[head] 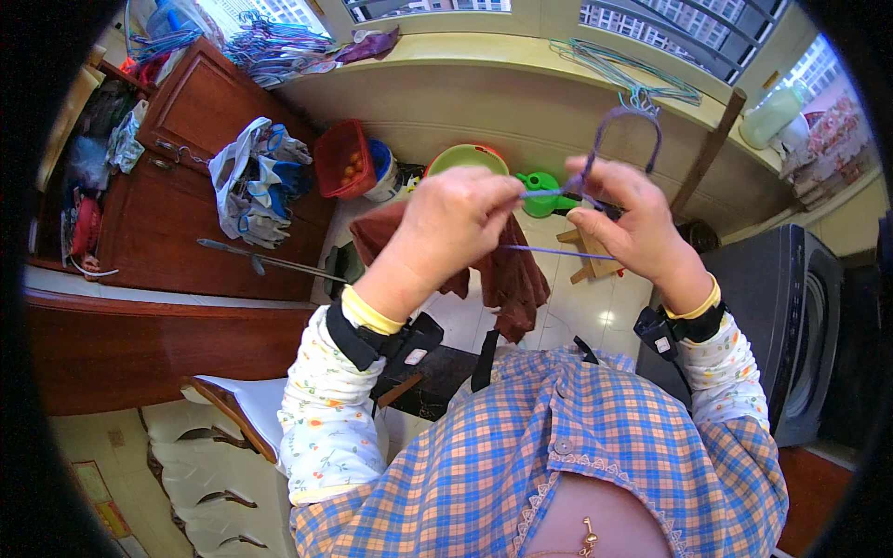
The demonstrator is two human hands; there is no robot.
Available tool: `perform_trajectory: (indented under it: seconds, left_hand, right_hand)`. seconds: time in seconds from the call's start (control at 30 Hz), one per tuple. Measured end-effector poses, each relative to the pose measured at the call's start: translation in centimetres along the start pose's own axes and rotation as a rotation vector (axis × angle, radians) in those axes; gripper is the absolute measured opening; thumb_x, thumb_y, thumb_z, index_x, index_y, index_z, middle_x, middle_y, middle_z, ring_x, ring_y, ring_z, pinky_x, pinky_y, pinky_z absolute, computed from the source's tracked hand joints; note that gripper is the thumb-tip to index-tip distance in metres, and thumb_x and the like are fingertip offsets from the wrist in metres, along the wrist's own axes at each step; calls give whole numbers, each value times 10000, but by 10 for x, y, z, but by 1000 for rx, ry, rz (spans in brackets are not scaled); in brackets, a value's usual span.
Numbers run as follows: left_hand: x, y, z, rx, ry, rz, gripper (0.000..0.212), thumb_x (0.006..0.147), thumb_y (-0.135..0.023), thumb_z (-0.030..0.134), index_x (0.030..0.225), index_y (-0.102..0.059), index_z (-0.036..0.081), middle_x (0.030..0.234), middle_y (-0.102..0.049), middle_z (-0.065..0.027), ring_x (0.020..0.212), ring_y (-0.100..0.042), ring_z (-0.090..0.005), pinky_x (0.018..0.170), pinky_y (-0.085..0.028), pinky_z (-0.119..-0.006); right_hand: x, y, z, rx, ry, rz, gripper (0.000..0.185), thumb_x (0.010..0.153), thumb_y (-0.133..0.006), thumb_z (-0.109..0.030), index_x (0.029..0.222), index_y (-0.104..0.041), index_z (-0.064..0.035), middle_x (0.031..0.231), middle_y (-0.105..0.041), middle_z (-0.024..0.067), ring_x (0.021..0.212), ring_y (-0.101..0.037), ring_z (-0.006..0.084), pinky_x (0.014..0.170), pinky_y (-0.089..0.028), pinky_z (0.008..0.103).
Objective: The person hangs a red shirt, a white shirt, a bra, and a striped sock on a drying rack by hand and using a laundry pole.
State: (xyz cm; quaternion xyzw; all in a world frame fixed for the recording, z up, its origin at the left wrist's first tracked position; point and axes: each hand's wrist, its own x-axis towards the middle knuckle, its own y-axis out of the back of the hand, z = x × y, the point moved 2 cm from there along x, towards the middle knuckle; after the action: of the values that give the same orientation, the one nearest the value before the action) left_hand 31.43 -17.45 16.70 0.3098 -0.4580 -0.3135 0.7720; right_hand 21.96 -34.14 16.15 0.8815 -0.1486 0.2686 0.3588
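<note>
A thin purple clothes hanger (558, 252) spans the space between my hands at chest height, its hook (628, 111) pointing up and away from me. My left hand (457, 216) pinches one side of it. Around the neck below the hook, the thumb and fingers of my right hand (638, 227) curl loosely; both hands are slightly blurred. Below my left hand is a brown cloth or garment (520, 286). Whether that cloth hangs from the hanger or from my fingers, I cannot tell.
A washing machine (760, 321) stands at right. Past my hands are a green watering can (541, 192), a green basin (467, 162), a wooden stool (593, 254) and a red bin (342, 160). More hangers (628, 70) lie on the windowsill. A wooden cabinet (209, 202) is at left.
</note>
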Motion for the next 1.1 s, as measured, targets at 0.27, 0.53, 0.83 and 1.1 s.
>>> perform_trajectory:
  seconds: [0.27,0.53,0.83,1.1]
  left_hand:
    - [39,23,64,170,-186,76,126,660,-600,16,783,-579,35,591,-493,-104,542,-505,-250,497,-407,-300]
    - [72,26,158,210,-374,109,169,663,-586,-26,827,-577,15,643,-523,-107,557,-525,-213,507,-419,-261]
    - [59,36,169,333,-416,115,134,663,-568,42,789,-581,86,586,-481,-78,541,-500,-253,487,-409,-323]
    - [64,-9,150,545,-554,87,185,628,-554,52,794,-581,129,579,-467,-33,562,-508,-195,483,-418,-306]
  right_hand:
    - [-86,11,-27,193,-57,-221,93,663,-625,-94,714,-571,-36,621,-553,99,539,-549,205,488,-427,274]
    - [-121,-27,25,7,-408,26,195,673,-625,-179,791,-562,-37,644,-531,114,579,-523,259,535,-432,305]
    - [-174,122,97,417,-477,325,111,691,-584,-36,790,-541,-11,731,-538,0,685,-478,74,637,-403,213]
    - [-177,234,27,67,-487,349,92,709,-591,-68,766,-554,-6,688,-542,-7,635,-474,56,593,-405,190]
